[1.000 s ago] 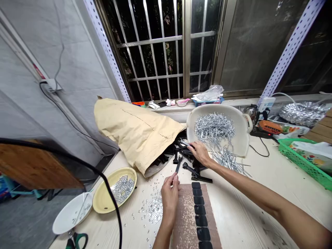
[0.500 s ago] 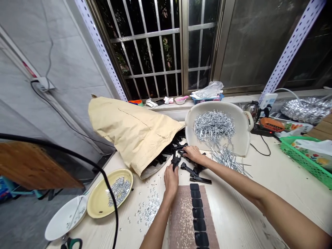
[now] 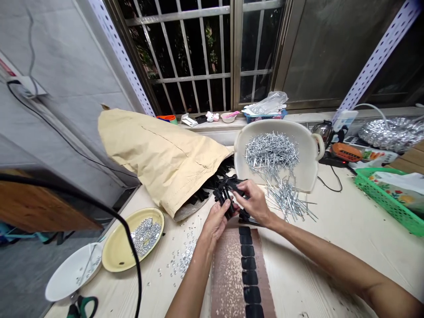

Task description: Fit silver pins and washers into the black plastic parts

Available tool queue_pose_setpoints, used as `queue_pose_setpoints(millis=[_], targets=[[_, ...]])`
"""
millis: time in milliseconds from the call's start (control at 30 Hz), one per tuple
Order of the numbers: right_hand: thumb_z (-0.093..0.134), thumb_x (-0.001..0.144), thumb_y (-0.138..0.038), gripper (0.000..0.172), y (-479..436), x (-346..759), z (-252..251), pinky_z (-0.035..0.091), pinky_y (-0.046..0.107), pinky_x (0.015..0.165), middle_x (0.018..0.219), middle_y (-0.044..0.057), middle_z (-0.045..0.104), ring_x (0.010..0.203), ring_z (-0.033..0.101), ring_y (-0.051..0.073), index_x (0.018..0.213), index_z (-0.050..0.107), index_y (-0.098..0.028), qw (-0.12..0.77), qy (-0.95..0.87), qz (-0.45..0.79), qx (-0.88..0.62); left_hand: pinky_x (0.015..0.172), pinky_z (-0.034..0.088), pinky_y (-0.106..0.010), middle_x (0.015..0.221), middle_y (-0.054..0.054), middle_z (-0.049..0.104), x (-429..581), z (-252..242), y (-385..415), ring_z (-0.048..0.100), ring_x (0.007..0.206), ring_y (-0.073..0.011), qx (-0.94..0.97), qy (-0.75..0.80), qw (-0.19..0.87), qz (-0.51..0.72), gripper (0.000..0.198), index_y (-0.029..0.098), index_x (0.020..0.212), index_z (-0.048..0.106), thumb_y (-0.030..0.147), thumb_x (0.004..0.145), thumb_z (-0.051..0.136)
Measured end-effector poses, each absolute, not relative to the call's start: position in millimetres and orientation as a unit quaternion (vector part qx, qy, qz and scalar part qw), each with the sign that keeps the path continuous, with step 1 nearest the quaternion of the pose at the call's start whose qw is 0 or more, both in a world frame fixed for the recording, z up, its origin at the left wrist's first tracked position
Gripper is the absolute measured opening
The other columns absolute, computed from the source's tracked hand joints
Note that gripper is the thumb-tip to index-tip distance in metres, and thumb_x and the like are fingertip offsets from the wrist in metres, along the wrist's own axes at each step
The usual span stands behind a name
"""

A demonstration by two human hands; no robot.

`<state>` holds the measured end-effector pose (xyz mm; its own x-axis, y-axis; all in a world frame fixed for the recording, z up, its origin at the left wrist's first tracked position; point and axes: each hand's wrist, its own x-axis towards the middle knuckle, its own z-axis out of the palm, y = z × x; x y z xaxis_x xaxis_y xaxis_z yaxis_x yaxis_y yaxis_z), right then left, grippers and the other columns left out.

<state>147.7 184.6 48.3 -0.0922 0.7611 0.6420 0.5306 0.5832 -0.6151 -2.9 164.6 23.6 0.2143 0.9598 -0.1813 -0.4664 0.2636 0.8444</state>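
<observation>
My left hand [image 3: 215,221] is closed around several black plastic parts [image 3: 225,199], long pieces with wider heads, held upright. My right hand [image 3: 255,204] pinches another black plastic part [image 3: 236,187] close against them, just in front of the sack's mouth. More of these black pieces spill from the large tan paper sack [image 3: 162,159] on the left. A few lie under my right wrist, partly hidden. Nearer to me is a brown board [image 3: 227,274] bearing a row of black rounded-square pads [image 3: 250,277].
A cream basin [image 3: 306,170] holds a heap of metal pins [image 3: 271,152]; more pins lie before it. On the left are a yellow dish [image 3: 112,260] of small washers, a white dish [image 3: 61,282] and green-handled scissors [image 3: 86,304]. A black cable [image 3: 127,234] crosses there. A green basket [image 3: 384,203] stands right.
My hands have come together, lifting black parts that lay on the table by the sack. Fewer loose pieces lie above the board. The camera view has shifted slightly.
</observation>
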Motion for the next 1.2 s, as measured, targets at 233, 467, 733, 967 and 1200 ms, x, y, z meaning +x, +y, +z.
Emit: queue_pose_setpoints(millis=[233,467,733,967,1200], targets=[[0.047,0.090,-0.037,0.020,154,135,21,0.037,0.038,0.092,0.106,0.005,0.062,0.110,0.048,0.022,0.094,0.060,-0.022,0.309,-0.862,0.120,-0.384,0.062,0.053,-0.023,0.094,-0.009,0.069,-15,17,145,0.066,0.082,-0.0184,0.233,0.419,0.692,0.539,0.037,0.013,0.100,0.060,0.025,0.068,0.075],[0.057,0.083,-0.027,0.014,191,144,15,0.033,0.039,0.083,0.087,0.009,0.066,0.095,0.050,0.026,0.093,0.063,-0.019,0.118,-0.815,0.046,-0.566,0.065,0.054,-0.026,0.067,-0.007,0.068,-18,13,144,0.069,0.071,-0.0207,0.287,0.504,0.635,0.510,0.039,0.008,0.087,0.062,0.036,0.065,0.076],[0.050,0.087,-0.027,0.032,195,135,41,0.044,0.026,0.069,0.082,0.001,0.064,0.072,0.059,0.014,0.117,0.052,-0.019,0.397,-0.730,0.273,-0.485,0.077,0.052,-0.032,0.095,-0.012,0.070,0,17,150,0.067,0.081,-0.0215,0.270,0.441,0.662,0.543,0.054,0.010,0.102,0.064,0.026,0.054,0.084],[0.053,0.086,-0.027,0.022,166,170,35,0.045,0.027,0.069,0.101,0.007,0.060,0.080,0.058,0.016,0.103,0.062,-0.018,0.327,-0.800,0.204,-0.460,0.064,0.052,-0.025,0.081,-0.007,0.069,-2,13,150,0.065,0.067,-0.0149,0.232,0.423,0.683,0.548,0.048,0.013,0.103,0.063,0.013,0.057,0.080],[0.054,0.083,-0.021,0.013,147,213,-1,0.038,0.024,0.057,0.077,0.004,0.059,0.064,0.054,0.014,0.075,0.063,-0.016,0.124,-0.835,0.180,-0.505,0.063,0.052,-0.024,0.082,-0.006,0.068,-11,13,145,0.064,0.065,-0.0130,0.214,0.422,0.681,0.559,0.054,0.015,0.112,0.057,0.008,0.062,0.076]])
